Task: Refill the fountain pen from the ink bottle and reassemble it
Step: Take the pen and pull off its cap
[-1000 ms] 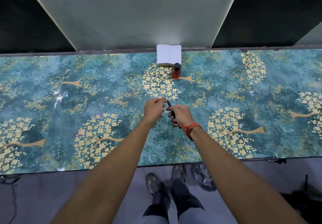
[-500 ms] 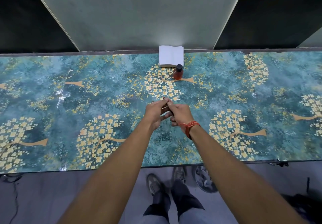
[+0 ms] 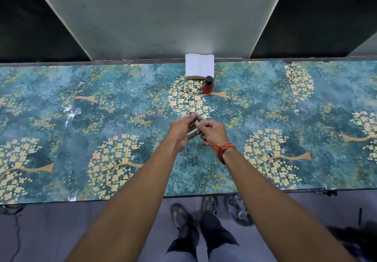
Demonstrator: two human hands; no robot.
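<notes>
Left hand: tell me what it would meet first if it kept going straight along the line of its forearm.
Probably the ink bottle, or the white paper stack just behind it. The left hand points up-table towards them, but depth is unclear from one view.

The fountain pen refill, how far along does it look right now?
Early. The ink bottle stands capped by the white paper stack, so no filling shows. Left hand and right hand pinch small pen parts between them, mostly hidden. Filling and reassembly remain.
</notes>
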